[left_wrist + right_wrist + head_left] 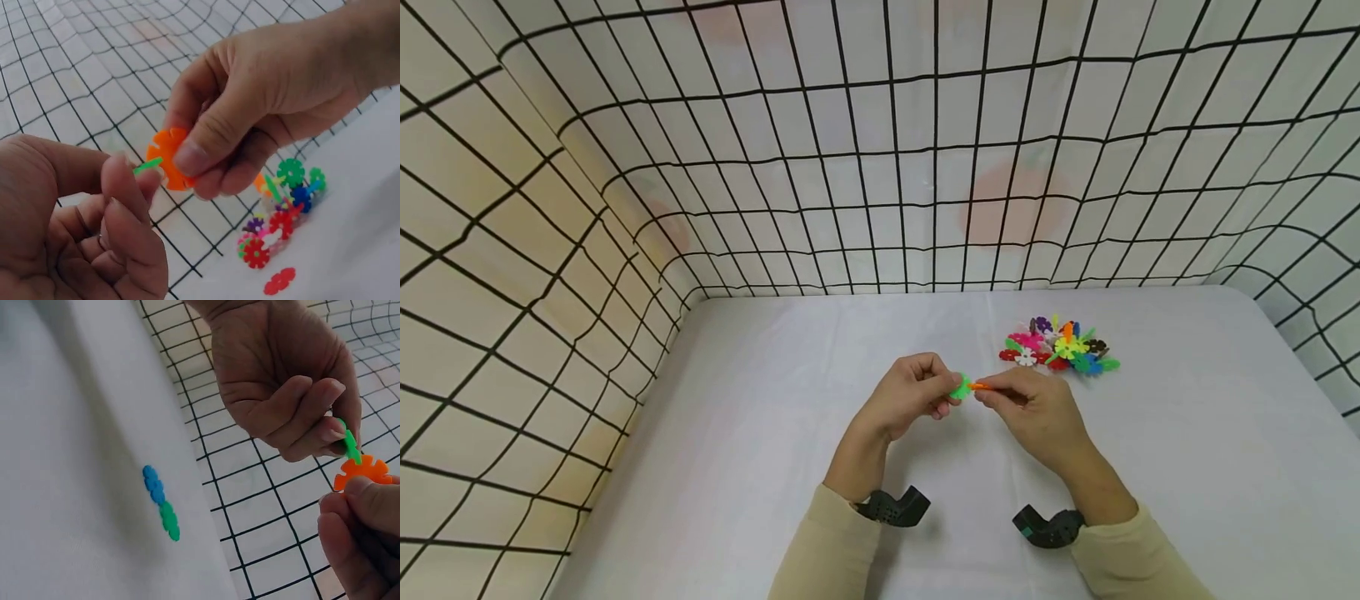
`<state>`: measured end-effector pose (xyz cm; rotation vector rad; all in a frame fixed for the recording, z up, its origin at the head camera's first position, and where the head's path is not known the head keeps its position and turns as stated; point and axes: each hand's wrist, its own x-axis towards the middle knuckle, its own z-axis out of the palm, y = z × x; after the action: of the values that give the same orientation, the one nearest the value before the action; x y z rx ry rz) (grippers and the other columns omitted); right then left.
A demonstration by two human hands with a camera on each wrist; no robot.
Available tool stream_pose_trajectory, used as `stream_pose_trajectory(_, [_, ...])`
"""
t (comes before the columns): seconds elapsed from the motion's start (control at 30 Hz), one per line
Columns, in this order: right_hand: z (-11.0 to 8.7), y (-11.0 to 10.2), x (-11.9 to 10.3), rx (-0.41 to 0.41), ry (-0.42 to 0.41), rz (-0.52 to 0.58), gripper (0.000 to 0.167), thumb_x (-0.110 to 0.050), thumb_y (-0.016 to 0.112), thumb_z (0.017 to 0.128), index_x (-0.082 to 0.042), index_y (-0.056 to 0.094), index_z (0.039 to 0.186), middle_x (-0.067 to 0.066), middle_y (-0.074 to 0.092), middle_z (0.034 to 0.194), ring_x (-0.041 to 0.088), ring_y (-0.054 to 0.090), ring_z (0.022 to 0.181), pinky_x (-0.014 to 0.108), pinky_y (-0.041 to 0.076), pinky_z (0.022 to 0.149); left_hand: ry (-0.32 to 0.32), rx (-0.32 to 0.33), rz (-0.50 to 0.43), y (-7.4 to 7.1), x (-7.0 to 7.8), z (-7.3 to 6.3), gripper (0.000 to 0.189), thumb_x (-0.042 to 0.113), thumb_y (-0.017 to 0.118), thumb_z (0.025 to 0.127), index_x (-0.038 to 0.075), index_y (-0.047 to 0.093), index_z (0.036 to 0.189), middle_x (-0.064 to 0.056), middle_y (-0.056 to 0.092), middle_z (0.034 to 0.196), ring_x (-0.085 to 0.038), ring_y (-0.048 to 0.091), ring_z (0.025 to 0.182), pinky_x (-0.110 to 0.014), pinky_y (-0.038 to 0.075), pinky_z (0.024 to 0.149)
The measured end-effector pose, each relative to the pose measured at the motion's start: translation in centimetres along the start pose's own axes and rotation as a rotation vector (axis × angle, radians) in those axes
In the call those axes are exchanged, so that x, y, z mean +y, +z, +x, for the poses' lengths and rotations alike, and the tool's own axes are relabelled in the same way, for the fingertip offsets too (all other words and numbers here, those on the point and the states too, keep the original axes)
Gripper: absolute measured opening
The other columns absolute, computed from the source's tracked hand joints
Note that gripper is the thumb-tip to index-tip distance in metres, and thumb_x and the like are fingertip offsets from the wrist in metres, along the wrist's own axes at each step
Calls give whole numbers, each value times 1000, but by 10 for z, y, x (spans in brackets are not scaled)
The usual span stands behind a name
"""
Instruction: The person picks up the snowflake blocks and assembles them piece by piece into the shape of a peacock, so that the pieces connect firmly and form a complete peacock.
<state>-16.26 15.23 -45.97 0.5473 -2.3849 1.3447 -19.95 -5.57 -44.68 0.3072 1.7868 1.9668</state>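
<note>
Between finger and thumb, my left hand pinches a light green notched building disc. My right hand pinches an orange notched building disc by its right side. The two discs meet at their rims, turned across each other. In the right wrist view the green disc touches the top edge of the orange disc; whether it sits in a slot cannot be told. Fingertips cover part of both discs. Both hands are raised over the white table.
Behind my right hand lies a pile of colourful notched discs. A blue disc and a green one lie end to end on the table. A red disc lies at the pile's edge. Black wire grid stands around the table's back and sides.
</note>
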Motion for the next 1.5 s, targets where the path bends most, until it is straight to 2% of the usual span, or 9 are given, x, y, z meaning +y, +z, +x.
stream_pose_trajectory(0.2, [-1,7,1,32,-64,1,23,7,83,77,-7,79,95,2,76,89,9,69,76,9,55,72,6,13,37,0,2,-1,17,7,66,95,4,60,80,1,66,67,-8,55,55,-21,50,57])
stream_pose_trajectory(0.43, [-2,23,23,-161,311,-409,50,-28,72,96,-2,60,137,23,58,124,33,68,96,48,61,84,-86,299,36,-6,-12,11,14,22,71,96,9,68,100,-3,73,82,-12,68,69,-24,54,67])
stream_pose_trajectory(0.57, [-3,27,43,-201,438,-515,52,-34,68,99,1,60,135,28,57,124,42,65,104,55,59,87,-98,376,29,-9,-17,12,22,22,71,95,8,66,112,-8,76,89,-19,68,75,-26,50,67])
stream_pose_trajectory(0.73, [-2,27,55,-187,483,-434,32,-28,70,97,-5,68,119,17,66,113,32,63,103,47,59,82,-102,354,-5,-9,-18,14,21,17,74,91,9,63,107,0,73,86,-18,65,72,-25,46,63])
stream_pose_trajectory(0.9, [2,22,51,-114,547,-89,24,-28,71,97,-11,67,114,9,71,110,21,67,97,29,58,81,-104,343,-70,-8,-20,16,16,12,76,90,9,62,95,1,74,83,-14,71,74,-23,52,66])
stream_pose_trajectory(1.0, [3,21,46,-26,479,116,22,-26,75,95,-10,69,109,10,71,107,12,69,90,18,57,78,-114,327,-97,-6,-21,17,15,11,76,90,9,61,93,-2,74,85,-13,73,75,-21,56,66])
stream_pose_trajectory(1.1, [2,23,41,25,356,190,18,-17,78,91,-7,72,104,13,73,101,5,71,84,14,58,76,-123,316,-127,-3,-21,17,14,10,75,91,8,61,93,-4,73,88,-11,73,74,-20,57,65])
stream_pose_trajectory(1.3, [1,28,39,100,189,167,12,-5,81,85,-5,76,95,12,76,92,-1,67,78,11,56,72,-112,328,-128,3,-19,17,14,7,75,90,5,61,91,-8,74,88,-10,73,71,-18,57,63])
stream_pose_trajectory(1.5, [-2,31,41,161,35,16,14,-1,84,81,-9,77,89,6,76,87,1,66,78,5,51,74,-97,323,-52,5,-18,16,16,7,77,89,0,63,93,-16,77,91,-12,74,69,-22,61,65])
